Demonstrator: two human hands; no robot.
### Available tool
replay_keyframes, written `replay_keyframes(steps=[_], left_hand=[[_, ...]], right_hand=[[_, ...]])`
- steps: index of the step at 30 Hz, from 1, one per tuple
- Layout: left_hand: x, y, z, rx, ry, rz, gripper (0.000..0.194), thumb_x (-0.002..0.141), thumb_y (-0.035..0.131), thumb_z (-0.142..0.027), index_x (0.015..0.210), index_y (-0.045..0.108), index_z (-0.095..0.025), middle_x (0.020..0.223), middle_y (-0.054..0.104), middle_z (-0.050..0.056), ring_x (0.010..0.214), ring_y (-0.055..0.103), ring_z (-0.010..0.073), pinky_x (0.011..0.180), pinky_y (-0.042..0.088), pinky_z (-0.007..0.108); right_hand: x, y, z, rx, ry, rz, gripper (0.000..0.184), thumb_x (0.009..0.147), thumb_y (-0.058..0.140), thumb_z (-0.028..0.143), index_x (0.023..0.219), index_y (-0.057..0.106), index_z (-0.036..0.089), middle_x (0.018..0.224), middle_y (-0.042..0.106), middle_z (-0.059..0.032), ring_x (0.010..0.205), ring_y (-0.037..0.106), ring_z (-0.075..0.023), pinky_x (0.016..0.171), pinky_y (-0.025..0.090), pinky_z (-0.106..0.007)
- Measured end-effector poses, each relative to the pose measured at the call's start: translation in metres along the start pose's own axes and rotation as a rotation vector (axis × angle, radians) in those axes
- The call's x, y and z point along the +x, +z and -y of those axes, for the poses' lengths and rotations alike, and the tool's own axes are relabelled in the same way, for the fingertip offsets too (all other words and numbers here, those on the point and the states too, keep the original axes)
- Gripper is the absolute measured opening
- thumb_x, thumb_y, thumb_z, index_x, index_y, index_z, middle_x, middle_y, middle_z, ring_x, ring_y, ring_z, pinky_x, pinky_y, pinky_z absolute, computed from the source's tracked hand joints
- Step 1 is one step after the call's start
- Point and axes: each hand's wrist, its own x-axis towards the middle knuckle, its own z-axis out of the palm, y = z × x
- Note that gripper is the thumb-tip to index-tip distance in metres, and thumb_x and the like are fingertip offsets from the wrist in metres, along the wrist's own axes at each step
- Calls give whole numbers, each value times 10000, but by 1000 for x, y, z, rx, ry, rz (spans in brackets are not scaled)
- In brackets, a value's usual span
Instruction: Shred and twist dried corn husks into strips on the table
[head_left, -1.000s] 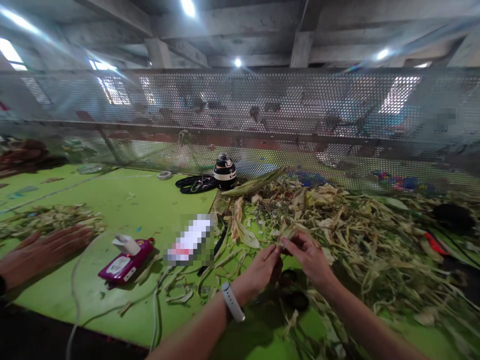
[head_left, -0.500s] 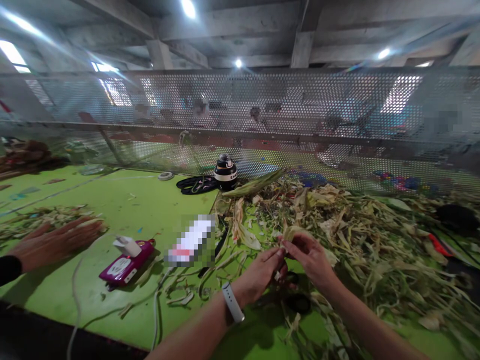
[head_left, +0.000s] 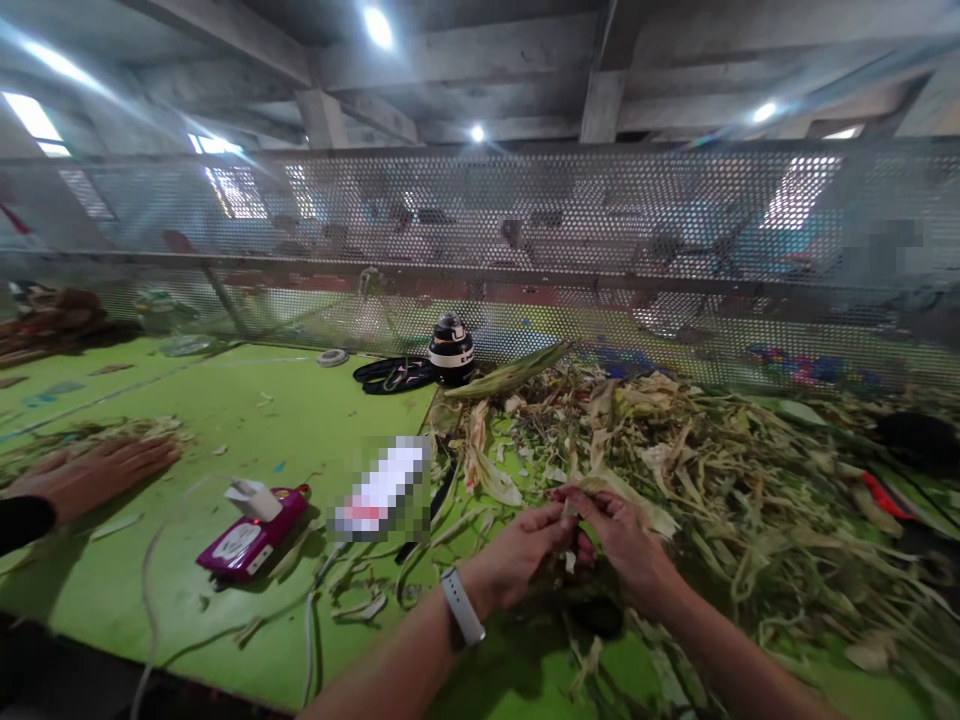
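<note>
Husk (head_left: 651, 512), pale and dry-looking, sits at the near edge of the loose pile (head_left: 712, 455), pinched between the fingertips of my left hand (head_left: 527, 552) and right hand (head_left: 624, 538). Through the feed I judge it light, papery, prone to splitting; I'd grip near an edge. On the tabletop (head_left: 255, 415), the black jar's (head_left: 451, 375) white band seems to start with "E"; the purple power block's (head_left: 259, 535) label stays unreadable.

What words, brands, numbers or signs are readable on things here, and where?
"EN", with the following letters unclear: black-and-white container.
Letter-like mark, perhaps "U", uncertain: same container, higher up.
Markings too blurred to read: pale label on the purple device.
Pixelated, unreadable: white-and-red rectangular object.
</note>
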Motion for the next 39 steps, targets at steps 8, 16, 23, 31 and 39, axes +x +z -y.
replay_keyframes(steps=[8,16,23,31,39], left_hand=[[-4,-2,-8,-50,-112,-11,316,671,688,-421,751,513,-169,547,428,-68,475,362,55,570,446,271],[2,1,5,292,136,-75,425,734,533,-572,852,502,-165,555,329,-72,476,262,64,440,198,211],[6,-3,6,422,155,-101,386,788,467,-552,819,475,-167,565,408,-61,475,351,65,483,288,209],[0,0,-1,356,52,-42,405,742,517,-563,807,488,-164,597,489,-35,492,418,77,496,317,225],[1,3,0,347,99,-56,391,772,458,-575,778,465,-184,502,308,-77,418,227,70,409,178,240]], right_hand=[[0,9,20,269,123,-18,312,628,708,474,742,706,183,625,683,-28,544,615,-159,550,494,-267],[3,5,8,118,49,-109,286,631,701,484,688,709,204,687,700,-46,783,645,-228,773,482,-342],[1,6,14,215,64,-146,310,604,723,486,711,700,196,725,705,-46,773,646,-229,762,482,-348],[2,4,23,354,147,-116,268,586,749,442,653,696,188,685,703,-45,758,645,-211,708,489,-307],[1,4,27,351,103,-93,268,594,740,457,621,694,194,704,705,-54,669,631,-201,600,480,-296]])
